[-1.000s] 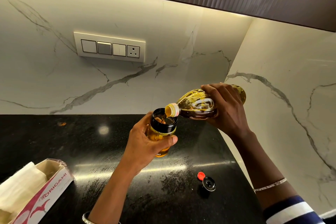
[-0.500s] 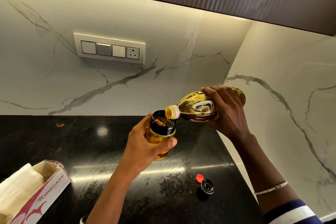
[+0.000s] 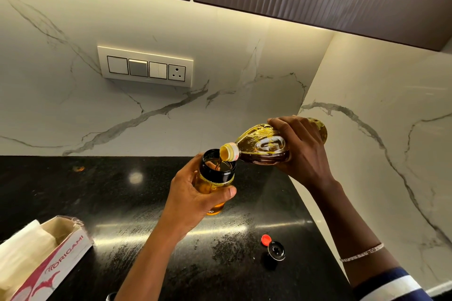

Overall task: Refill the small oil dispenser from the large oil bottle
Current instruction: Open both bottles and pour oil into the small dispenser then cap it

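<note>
My left hand (image 3: 193, 198) grips the small oil dispenser (image 3: 215, 179), a glass jar with a black collar and an open mouth, held upright above the black counter. It holds yellow oil. My right hand (image 3: 302, 151) grips the large oil bottle (image 3: 263, 144), a clear plastic bottle tipped almost level with its yellow neck over the dispenser's mouth. A thin stream of oil runs from the neck into the dispenser. My fingers hide the middle of the bottle and the dispenser's left side.
A black dispenser lid with a red cap (image 3: 274, 248) lies on the black counter (image 3: 122, 203) below my right arm. An open tissue box (image 3: 41, 259) sits at the front left. Marble walls meet in a corner behind; a switch panel (image 3: 145, 66) is on the back wall.
The bottle's rear end has risen slightly, and oil now streams from its neck into the dispenser. Both hands stay in about the same place.
</note>
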